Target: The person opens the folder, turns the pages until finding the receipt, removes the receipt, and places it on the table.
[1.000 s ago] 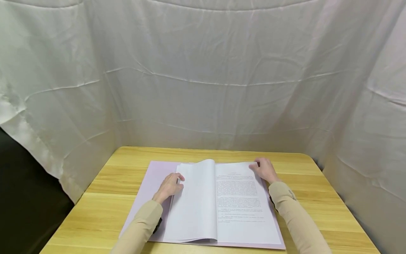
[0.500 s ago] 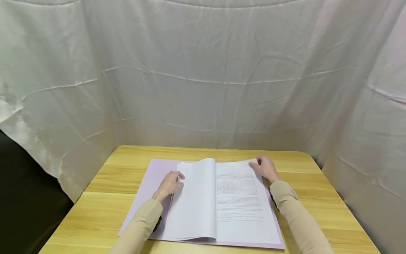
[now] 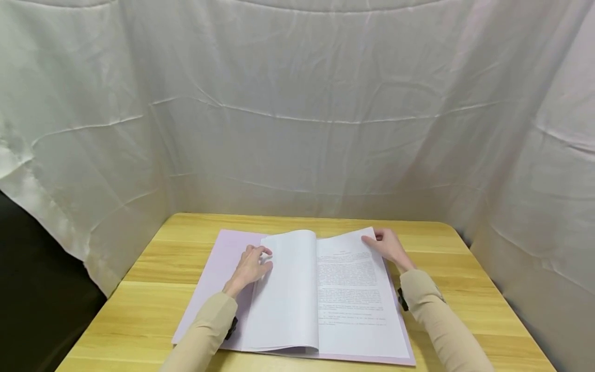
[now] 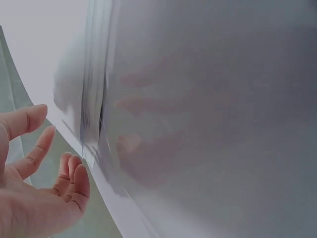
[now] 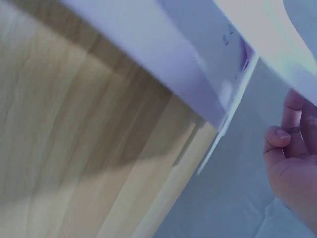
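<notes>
An open lilac folder (image 3: 220,261) lies on the wooden table, with a stack of white sheets inside it. My right hand (image 3: 389,247) pinches the top right corner of the printed page (image 3: 350,289), and that corner is raised off the folder. In the right wrist view, thumb and fingers of the right hand (image 5: 295,148) meet at the lifted sheet's edge. Over the left side, a turned blank page (image 3: 285,294) bulges near the spine. My left hand (image 3: 248,266) is at its outer edge, fingers loosely bent; the left wrist view shows nothing gripped by the left hand (image 4: 47,173).
The light wooden table (image 3: 139,299) extends on both sides of the folder. Pale grey cloth (image 3: 297,113) hangs behind and at both sides. At the lower left, a dark area (image 3: 37,289) shows beyond the cloth.
The right hand has raised the printed page's top right corner and drawn it slightly leftward. The left hand has shifted a little, staying by the left pages.
</notes>
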`<state>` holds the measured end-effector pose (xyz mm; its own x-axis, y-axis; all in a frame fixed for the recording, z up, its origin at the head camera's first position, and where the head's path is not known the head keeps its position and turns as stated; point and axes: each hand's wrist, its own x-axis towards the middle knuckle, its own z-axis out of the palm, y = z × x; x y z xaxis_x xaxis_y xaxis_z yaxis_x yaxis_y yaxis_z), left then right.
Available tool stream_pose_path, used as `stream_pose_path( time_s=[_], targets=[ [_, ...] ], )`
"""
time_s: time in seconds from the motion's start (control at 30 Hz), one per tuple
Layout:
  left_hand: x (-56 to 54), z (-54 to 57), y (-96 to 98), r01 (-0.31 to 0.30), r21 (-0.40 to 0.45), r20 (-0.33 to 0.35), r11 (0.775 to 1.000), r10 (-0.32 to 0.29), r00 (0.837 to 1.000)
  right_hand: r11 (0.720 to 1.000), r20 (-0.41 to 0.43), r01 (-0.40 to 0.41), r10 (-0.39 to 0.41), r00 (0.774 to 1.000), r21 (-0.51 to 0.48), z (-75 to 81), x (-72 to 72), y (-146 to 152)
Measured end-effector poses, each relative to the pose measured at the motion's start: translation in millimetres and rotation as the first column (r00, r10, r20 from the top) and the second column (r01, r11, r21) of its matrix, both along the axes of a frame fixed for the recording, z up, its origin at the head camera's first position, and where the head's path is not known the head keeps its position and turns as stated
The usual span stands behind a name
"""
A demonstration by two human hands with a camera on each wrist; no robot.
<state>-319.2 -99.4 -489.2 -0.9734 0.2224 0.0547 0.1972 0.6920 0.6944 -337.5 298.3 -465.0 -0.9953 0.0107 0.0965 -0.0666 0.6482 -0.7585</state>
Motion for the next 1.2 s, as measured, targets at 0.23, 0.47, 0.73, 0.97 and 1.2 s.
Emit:
stream_pose_path(
  time_s=[0.23,0.47,0.73,0.97,1.2],
  targets=[
    [-0.3,3.7,6.8,-0.013,0.068,-0.021,0.998,0.014,1.000,0.983,0.099,-0.045,0.064,0.993,-0.176,9.9,8.5,-6.4],
    [2.1,7.5,14.7,0.033,0.175,0.003,0.984,-0.034,0.999,0.745,0.243,-0.264,0.495,0.835,-0.612,22.7,23.3,-9.6],
    [8.5,11.7,21.2,0.059,0.215,0.025,0.975,-0.066,0.998,0.566,0.140,-0.331,0.632,0.763,-0.755,31.3,36.9,-18.6],
    [10.3,19.9,28.9,0.127,0.329,0.071,0.936,-0.158,0.985,0.576,0.121,-0.360,0.633,0.765,-0.734,33.3,43.6,-31.3],
    [7.6,23.3,37.7,0.228,0.463,0.105,0.857,-0.308,0.946,0.607,0.125,-0.374,0.621,0.774,-0.702,34.9,46.1,-41.6]
  ],
)
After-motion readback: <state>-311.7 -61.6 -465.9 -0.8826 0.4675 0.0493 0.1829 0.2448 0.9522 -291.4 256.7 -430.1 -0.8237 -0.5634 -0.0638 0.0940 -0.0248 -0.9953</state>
